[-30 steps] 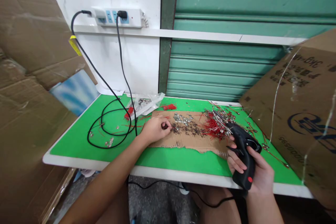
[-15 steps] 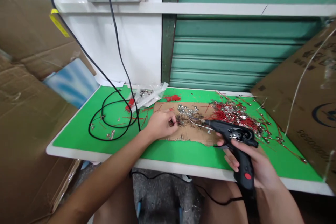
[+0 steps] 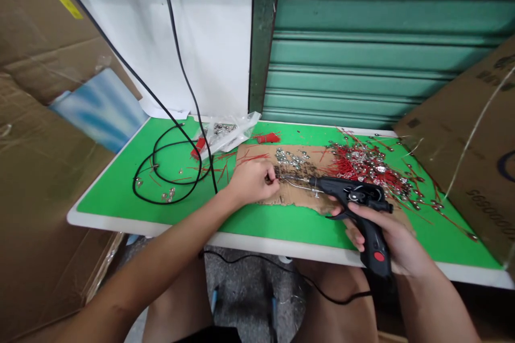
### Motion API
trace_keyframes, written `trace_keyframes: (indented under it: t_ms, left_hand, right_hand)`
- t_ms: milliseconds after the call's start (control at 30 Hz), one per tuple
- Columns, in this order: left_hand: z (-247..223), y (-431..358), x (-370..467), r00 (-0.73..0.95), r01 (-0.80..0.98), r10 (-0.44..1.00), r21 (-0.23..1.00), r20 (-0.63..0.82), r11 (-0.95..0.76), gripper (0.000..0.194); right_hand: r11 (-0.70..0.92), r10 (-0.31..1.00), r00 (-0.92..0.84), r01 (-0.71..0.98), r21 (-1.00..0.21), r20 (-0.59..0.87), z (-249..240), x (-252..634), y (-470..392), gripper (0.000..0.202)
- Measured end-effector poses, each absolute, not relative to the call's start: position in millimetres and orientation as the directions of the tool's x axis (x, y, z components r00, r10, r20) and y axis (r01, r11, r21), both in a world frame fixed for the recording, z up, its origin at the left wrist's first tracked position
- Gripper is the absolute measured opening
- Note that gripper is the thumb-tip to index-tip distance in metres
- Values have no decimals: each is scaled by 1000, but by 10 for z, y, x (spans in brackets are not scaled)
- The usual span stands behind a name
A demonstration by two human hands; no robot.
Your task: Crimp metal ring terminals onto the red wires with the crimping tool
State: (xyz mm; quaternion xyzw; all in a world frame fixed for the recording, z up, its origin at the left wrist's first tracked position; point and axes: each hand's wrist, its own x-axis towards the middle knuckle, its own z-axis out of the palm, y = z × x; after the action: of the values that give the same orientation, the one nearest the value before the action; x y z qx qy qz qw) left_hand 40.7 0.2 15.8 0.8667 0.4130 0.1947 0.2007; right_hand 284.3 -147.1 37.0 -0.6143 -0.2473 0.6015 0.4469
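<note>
My right hand (image 3: 378, 225) is wrapped round the grip of a black soldering gun (image 3: 350, 193), which has a red button low on its handle. The gun's thin metal tip and wire guide point left, close to the fingers of my left hand (image 3: 255, 181). Those fingers are pinched together over a scorched piece of cardboard (image 3: 306, 201); what they hold is too small or hidden to make out. Just behind the tip, small round metal parts (image 3: 292, 158) are scattered on the cardboard. Red wires with metal discs (image 3: 366, 166) lie heaped to its right.
A clear plastic bag (image 3: 233, 136) of metal parts and a bundle of red wires (image 3: 268, 138) lie at the back of the green tabletop (image 3: 249, 230). A black cable (image 3: 139, 185) coils on the left. Cardboard boxes (image 3: 475, 144) flank the table.
The camera view has tilted downward. The soldering gun's tip has come left, closer to my left hand's pinched fingers. Both hands keep their hold.
</note>
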Motion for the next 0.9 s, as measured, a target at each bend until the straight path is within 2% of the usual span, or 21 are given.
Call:
trace_keyframes:
  t_ms: [900]
  left_hand:
    - [132, 12, 410, 588, 635, 791, 510, 166, -580, 8]
  right_hand:
    - [-523, 817, 163, -197, -829, -554, 356, 2863, -1451, 37]
